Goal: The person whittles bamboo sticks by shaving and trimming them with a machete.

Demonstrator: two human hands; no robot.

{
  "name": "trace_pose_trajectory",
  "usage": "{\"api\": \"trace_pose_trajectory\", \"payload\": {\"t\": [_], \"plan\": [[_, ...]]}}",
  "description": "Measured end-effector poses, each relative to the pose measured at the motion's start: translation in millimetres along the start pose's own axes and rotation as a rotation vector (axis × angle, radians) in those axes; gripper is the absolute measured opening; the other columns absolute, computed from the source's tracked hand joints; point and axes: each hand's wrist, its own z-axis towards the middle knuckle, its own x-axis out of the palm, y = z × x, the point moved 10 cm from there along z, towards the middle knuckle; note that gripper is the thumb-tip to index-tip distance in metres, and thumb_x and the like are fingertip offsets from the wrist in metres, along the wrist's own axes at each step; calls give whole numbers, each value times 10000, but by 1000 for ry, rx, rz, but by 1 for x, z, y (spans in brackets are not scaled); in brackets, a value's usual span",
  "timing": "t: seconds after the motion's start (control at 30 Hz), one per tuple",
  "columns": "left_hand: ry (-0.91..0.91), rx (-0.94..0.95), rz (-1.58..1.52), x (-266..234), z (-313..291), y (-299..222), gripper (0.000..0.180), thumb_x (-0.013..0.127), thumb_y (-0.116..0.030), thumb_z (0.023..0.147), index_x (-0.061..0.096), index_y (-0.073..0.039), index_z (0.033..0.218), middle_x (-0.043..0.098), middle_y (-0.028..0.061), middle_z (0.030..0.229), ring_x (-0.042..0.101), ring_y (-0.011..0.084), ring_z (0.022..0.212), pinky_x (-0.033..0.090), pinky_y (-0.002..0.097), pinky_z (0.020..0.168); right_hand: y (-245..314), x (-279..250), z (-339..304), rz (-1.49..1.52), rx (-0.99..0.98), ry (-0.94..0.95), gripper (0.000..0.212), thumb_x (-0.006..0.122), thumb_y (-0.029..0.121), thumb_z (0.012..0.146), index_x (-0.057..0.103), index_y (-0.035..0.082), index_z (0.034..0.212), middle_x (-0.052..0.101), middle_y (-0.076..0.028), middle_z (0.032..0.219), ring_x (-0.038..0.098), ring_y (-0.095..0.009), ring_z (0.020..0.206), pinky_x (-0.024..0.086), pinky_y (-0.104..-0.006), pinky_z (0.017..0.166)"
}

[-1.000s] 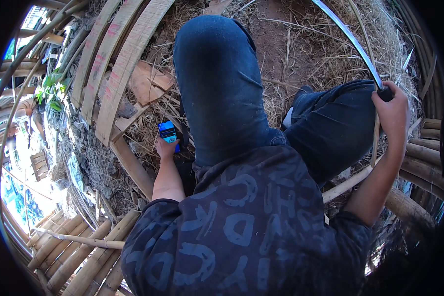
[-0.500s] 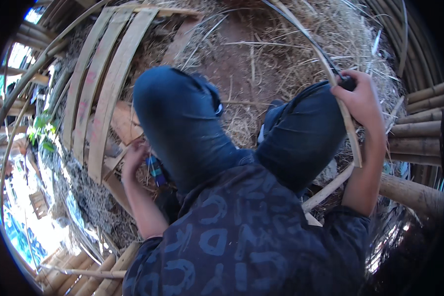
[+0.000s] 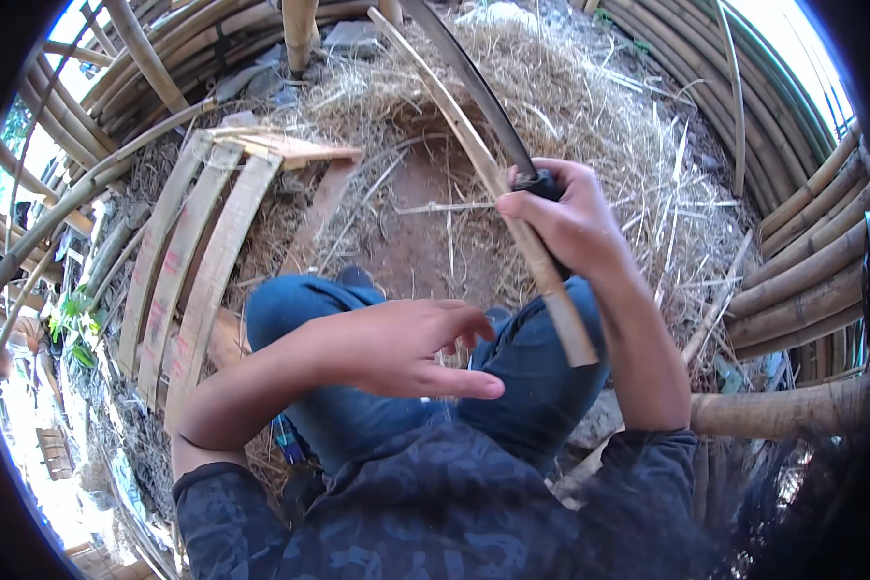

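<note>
My right hand [image 3: 575,217] is closed round the black handle of a machete [image 3: 483,92], whose long dark blade points up and away. Pinned by the thumb of that hand, a long split bamboo strip [image 3: 557,311] runs beside the blade, its wide near end hanging over my right knee. My left hand [image 3: 396,346] reaches across above my lap, with fingers apart and nothing in it. The strip's near end lies to the right of its fingertips, and the two do not touch.
A slatted wooden pallet-like frame [image 3: 224,242] leans at the left. Dry straw and shavings [image 3: 638,164] cover the ground ahead. Bamboo poles [image 3: 802,290] form the right wall, and a thick pole [image 3: 773,411] lies beside my right elbow.
My left hand has come up from beside my left leg and crossed over my lap. The right hand has swung inward with the machete and bamboo strip. The view has tilted up.
</note>
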Motion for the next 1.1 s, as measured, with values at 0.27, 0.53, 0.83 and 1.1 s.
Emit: {"api": "trace_pose_trajectory", "payload": {"t": [0.27,0.53,0.83,1.1], "plan": [[-241,-9,-869,-48,68,24,313,611,-308,951,638,-13,1054,673,26,902,624,89,824,507,270,719,14,-30,41,141,-197,-281,135,696,123,804,601,28,803,547,45,655,480,-18,583,380,-214,508],[-300,66,-1035,-70,104,57,243,596,-135,946,548,-6,1146,681,83,912,672,157,826,553,300,739,-26,-42,71,364,-118,-215,158,715,145,820,593,49,845,545,43,644,499,-19,528,381,-194,469],[-472,-145,-407,-120,83,85,152,513,-142,972,446,-22,1036,547,39,695,559,105,521,491,284,437,-55,-57,75,87,-256,-75,101,668,59,786,580,30,827,549,50,649,489,-11,574,389,-205,508],[-398,-159,-721,-96,85,93,168,519,-193,983,461,-38,1009,472,-8,682,499,63,492,450,228,382,-73,-45,64,-237,-160,-90,153,719,117,775,619,2,786,583,-52,591,543,-68,568,464,-267,544]]}}
